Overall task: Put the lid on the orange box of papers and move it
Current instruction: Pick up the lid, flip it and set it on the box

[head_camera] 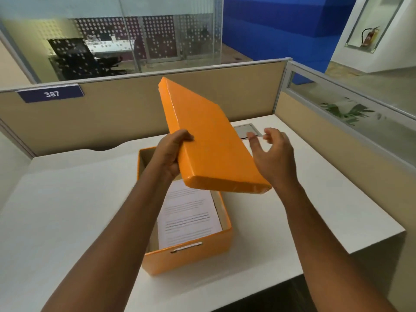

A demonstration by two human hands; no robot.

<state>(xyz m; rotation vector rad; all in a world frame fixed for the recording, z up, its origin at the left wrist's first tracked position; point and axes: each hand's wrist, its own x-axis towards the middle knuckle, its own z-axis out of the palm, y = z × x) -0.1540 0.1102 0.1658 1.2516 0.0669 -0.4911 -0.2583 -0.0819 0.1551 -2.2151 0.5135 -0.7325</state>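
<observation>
An open orange box (189,255) stands on the white desk (67,210), with printed papers (189,219) lying inside it. Above the box an orange lid (207,140) hangs tilted, its far end raised toward the partition. My left hand (172,154) grips the lid's left long edge, thumb on top. My right hand (273,154) hovers beside the lid's right edge with its fingers spread, holding nothing. The lid hides the far part of the box.
Beige cubicle partitions (126,113) close the desk at the back and right; a blue plate reading 387 (51,93) hangs at the left. A grey cable hatch (246,130) sits in the desk behind the lid. The desk's front edge runs near the box's right.
</observation>
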